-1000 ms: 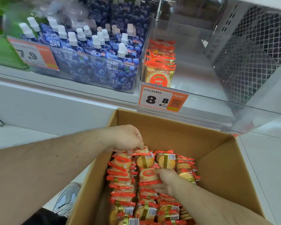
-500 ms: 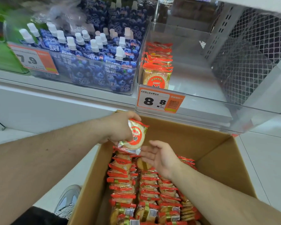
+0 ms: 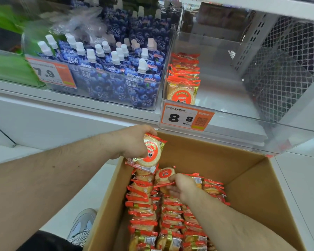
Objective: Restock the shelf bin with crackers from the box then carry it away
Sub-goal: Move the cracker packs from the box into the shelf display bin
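From the head camera, the left hand is gripping a round cracker packet by its upper edge, fingers curled around it, holding it above the near-left corner of the cardboard box. The packet is hanging tilted, its red label facing the camera and its lower end just over the stacked packets below.

The right hand is reaching down into the box and pinching a second cracker packet between thumb and fingers; this packet is sitting lifted at the far end of the middle row. The fingertips are partly hidden behind the wrapper, so it seems to be a pinch rather than a full grip.

The box is standing open on the floor, holding rows of packed crackers on edge, mostly filling its left and middle parts.

Above the box, the clear shelf bin is sitting on the shelf, holding a single row of crackers along its left wall. An orange price tag reading 8.8 is hanging on the bin's front.

Just left of the bin, blue drink pouches with white caps are filling a neighbouring bin. A grey shoe is showing on the floor beside the box.
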A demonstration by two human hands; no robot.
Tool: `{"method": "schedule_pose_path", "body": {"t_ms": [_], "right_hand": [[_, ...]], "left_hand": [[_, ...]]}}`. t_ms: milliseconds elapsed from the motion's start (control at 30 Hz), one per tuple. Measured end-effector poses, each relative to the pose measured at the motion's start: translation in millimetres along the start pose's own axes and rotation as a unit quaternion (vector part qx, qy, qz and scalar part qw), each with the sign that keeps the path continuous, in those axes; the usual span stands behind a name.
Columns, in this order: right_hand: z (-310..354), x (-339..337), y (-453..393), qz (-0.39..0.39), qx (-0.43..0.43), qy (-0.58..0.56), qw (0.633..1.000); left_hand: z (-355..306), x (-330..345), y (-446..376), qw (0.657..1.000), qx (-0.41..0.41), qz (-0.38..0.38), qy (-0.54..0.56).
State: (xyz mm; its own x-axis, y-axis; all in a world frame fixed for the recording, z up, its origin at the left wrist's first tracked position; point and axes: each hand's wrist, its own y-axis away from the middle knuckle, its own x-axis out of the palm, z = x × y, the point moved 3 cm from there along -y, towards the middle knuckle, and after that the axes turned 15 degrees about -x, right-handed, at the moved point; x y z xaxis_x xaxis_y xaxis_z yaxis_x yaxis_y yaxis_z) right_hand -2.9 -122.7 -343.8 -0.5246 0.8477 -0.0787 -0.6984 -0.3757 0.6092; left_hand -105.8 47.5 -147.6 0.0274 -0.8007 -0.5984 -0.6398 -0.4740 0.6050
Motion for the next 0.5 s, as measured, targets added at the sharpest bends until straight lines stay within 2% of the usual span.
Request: {"method": "schedule_pose_path", "body": {"t_ms": [133,300,500], "right_hand": [[16,-36,31,0.051,0.004,-0.009,0.999],[44,-79,88,0.151,-0.019,-0.048,0.987],[68,-94,141,0.201,-0.048,-0.178,0.962]], "left_hand": [[-1,3,-2,1.0,0.004,0.014,0.012],[-3,14,1,0.999,0.013,0.041,-0.007],[-10,20,14,0.996,0.035,0.077,0.035]]}}
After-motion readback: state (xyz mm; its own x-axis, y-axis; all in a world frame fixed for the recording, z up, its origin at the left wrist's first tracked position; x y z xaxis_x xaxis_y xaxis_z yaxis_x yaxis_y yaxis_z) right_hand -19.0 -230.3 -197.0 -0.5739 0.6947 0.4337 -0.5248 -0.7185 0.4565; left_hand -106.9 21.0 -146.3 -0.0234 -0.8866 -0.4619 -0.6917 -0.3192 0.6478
